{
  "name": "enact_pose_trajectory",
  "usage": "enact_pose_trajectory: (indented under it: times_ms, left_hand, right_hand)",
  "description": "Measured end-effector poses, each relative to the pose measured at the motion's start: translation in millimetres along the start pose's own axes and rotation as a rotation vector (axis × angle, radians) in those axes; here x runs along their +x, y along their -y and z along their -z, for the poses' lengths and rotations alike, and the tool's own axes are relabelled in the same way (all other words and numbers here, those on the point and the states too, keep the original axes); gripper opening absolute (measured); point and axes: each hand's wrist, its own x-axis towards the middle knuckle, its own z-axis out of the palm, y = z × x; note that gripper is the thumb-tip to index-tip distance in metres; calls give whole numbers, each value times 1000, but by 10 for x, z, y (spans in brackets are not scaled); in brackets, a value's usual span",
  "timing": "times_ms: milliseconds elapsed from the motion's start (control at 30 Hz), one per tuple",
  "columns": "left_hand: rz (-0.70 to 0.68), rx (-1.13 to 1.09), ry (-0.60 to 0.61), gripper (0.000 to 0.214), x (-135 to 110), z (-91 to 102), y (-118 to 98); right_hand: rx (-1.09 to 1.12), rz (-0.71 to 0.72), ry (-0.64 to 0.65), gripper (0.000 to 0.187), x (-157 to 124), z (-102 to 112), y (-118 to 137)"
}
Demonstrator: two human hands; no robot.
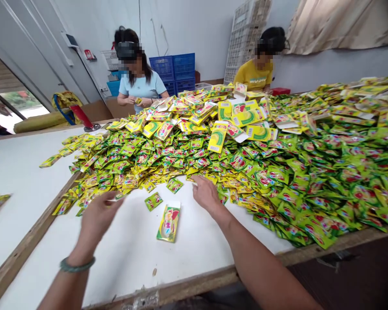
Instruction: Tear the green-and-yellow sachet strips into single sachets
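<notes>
My left hand (98,217) hangs over the white table at the left front of the pile, fingers apart and holding nothing that I can see. At the front edge of the pile, my right hand (206,193) reaches in with its fingers stretched toward small yellow sachets (194,171). Between my hands lies a yellow-green carton (168,224) with fruit pictures, its white top end pointing away from me. Just beyond it are two loose green sachets, one nearer (153,201) and one farther (174,185).
A big heap of green sachets (297,181) spreads to the right, with flat yellow cartons (218,137) on top. A wooden strip (35,224) crosses the table (129,258) at left. Two people (142,86) work across the table. A red object (80,116) stands back left.
</notes>
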Motion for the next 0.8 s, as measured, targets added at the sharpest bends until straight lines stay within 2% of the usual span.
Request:
enact_pose_trajectory:
  times_ms: [67,100,200,367,500,667,733,800]
  left_hand:
    - [-33,123,183,35,-25,-390,-180]
    - [-49,173,256,35,-55,-512,-243]
    - [-85,247,323,39,-112,-663,-334]
    - [-127,294,227,34,107,-798,-444]
    - [-146,320,127,29,401,-962,-536]
    - [115,129,-7,36,643,-1097,-381]
    - [152,63,-19,34,670,-1154,-309]
    - [159,2,-15,33,656,-1201,-277]
  right_hand:
    - [-161,-36,-36,46,41,56,-164]
    - [-223,-48,-26,46,68,75,-242]
    - [-287,-41,41,38,137,58,-350]
    - [-145,18,124,26,132,-51,-165]
    - [-12,-9,93,24,117,-39,-110]
    - [232,-53,-15,23,139,-62,-134]
    - [339,-56,-23,26,124,-79,-95]
    - [444,-67,23,29,95,-70,-36]
